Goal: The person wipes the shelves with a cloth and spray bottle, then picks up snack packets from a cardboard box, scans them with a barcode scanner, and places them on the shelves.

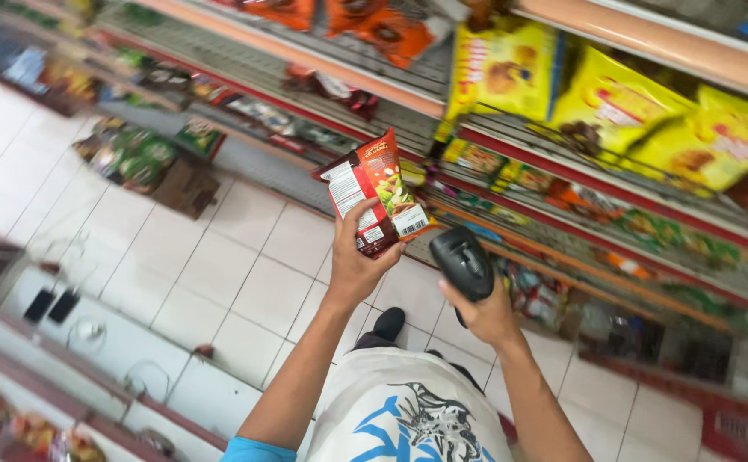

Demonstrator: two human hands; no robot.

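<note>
Holding two red snack packets [376, 194] up in the left hand [357, 267], fingers wrapped tight round their lower ends, white label panels facing the camera. Gripping a black handheld scanner [463, 262] in the right hand [487, 316], fingers closed firmly about its handle, its head tilting up toward the packets. Sitting just right of the packets and slightly lower, the scanner, with only a narrow gap between its head and the packets' lower right corner.

Running diagonally behind the packets, the shelf rack [511, 158], its red-trimmed front edges passing close behind the packets' upper ends. Hanging above and right of the packets, large yellow bags [630, 111]; lying above them on the top tier, orange packs [374, 26]. Crowding the lower tiers right of the packets, small mixed wrappers, too blurred for telling apart.

Stretching left of and below the packets, a white tiled floor [220, 257], offering broad open room on that side. Standing far left of the packets against the rack foot, a brown carton [187, 190] with green packs [130, 158] beside it. Showing directly below the packets, a black shoe [388, 323]. Edging the far lower left, well apart from the packets, another counter rim [91, 359].
</note>
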